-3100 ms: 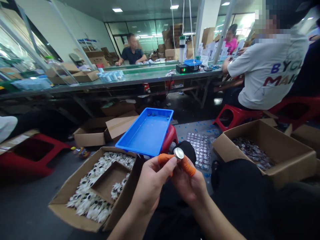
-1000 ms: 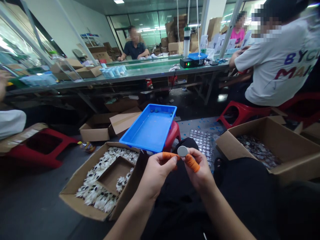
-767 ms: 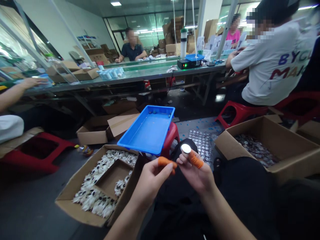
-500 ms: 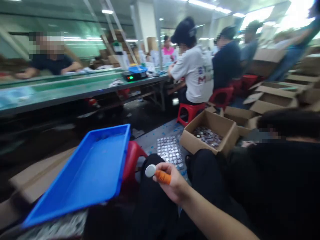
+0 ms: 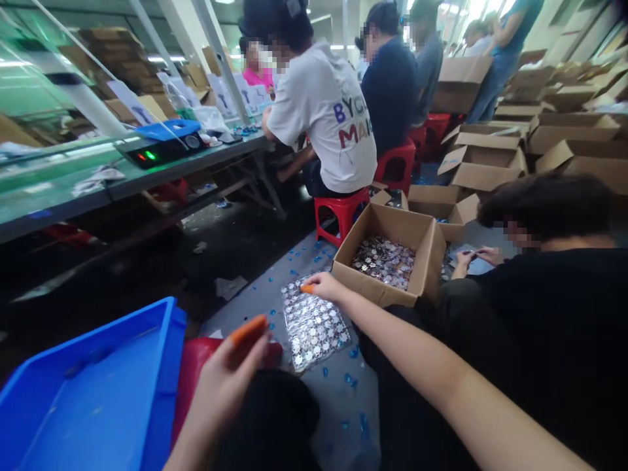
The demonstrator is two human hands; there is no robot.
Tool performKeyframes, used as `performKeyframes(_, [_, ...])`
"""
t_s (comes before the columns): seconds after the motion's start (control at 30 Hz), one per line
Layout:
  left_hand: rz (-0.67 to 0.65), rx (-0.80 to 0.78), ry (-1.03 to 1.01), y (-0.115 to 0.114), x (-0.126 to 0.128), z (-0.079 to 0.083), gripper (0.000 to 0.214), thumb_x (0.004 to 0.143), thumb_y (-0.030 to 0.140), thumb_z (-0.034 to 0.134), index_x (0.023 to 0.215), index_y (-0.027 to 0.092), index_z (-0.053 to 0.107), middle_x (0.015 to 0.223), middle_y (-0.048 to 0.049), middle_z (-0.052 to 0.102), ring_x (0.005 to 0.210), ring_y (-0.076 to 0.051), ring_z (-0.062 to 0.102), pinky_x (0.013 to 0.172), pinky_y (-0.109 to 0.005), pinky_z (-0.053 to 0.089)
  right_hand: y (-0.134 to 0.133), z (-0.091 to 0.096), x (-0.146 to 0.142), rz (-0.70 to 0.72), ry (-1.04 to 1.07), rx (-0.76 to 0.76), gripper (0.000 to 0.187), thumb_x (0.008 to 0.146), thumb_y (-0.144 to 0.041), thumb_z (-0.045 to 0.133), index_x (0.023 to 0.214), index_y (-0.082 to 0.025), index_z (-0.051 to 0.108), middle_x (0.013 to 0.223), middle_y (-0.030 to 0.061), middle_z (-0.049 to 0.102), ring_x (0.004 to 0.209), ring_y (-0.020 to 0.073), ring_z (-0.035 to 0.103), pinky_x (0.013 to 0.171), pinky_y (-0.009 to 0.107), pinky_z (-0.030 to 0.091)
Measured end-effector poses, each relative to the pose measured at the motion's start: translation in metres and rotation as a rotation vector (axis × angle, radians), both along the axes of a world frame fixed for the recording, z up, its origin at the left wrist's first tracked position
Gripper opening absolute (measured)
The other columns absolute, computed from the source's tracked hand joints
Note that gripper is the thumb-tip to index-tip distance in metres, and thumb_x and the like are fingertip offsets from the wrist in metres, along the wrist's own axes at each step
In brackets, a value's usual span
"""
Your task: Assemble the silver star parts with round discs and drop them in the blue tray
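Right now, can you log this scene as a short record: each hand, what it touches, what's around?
Right hand: stretched out, fingertips at the far edge of the sheet of discs on the floor; grip unclear
Left hand: open, empty, raised beside the red stool
Nearby: blue tray at left; cardboard box of discs beyond the sheet
People: co-worker in black at right

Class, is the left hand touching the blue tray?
Apart. The head view shows a strip of red stool between the left hand and the blue tray.
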State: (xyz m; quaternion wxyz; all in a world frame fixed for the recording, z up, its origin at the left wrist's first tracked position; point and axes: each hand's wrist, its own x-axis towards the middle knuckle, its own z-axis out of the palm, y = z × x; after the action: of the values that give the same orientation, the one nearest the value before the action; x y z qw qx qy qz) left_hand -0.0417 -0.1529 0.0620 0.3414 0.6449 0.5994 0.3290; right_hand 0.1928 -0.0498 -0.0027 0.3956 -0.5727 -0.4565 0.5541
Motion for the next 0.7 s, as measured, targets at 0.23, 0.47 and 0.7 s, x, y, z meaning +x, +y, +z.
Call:
performKeyframes(0.23, [0.010, -0.156, 0.289, 0.186, 0.045, -0.112, 0.048, 0.069, 0.018, 0.071, 0.116, 0.008, 0.067, 0.116, -0.0216, 0.066, 0.107, -0.034, 0.065, 0.103, -0.053, 0.046, 0.059, -0.043, 0.054, -0.290, -0.024, -0.142, 0.014, 0.073, -0.020, 0.073, 0.083, -0.010, 0.075, 0.067, 0.0025, 0.065, 0.061, 0.0113, 0.053, 0.058, 0.022, 0.041])
performKeyframes(0.47, [-0.290, 0.014, -0.154, 0.203, 0.085, -0.113, 0.042, 0.085, 0.037, 0.071, 0.123, 0.019, 0.066, 0.119, -0.0106, 0.067, 0.105, -0.023, 0.067, 0.094, -0.038, 0.056, 0.066, -0.040, 0.045, -0.165, -0.045, -0.175, 0.014, 0.071, -0.023, 0.078, 0.077, -0.012, 0.072, 0.053, -0.0051, 0.049, 0.049, 0.0082, 0.038, 0.048, 0.023, 0.028])
performKeyframes(0.7, [-0.392, 0.010, -0.238, 0.205, 0.093, -0.109, 0.033, 0.086, 0.036, 0.071, 0.115, 0.020, 0.072, 0.122, -0.0105, 0.068, 0.116, -0.027, 0.064, 0.104, -0.042, 0.052, 0.072, -0.037, 0.035, -0.084, 0.054, -0.112, 0.015, 0.072, -0.026, 0.074, 0.079, -0.013, 0.071, 0.054, -0.0073, 0.042, 0.052, 0.0084, 0.035, 0.049, 0.022, 0.024])
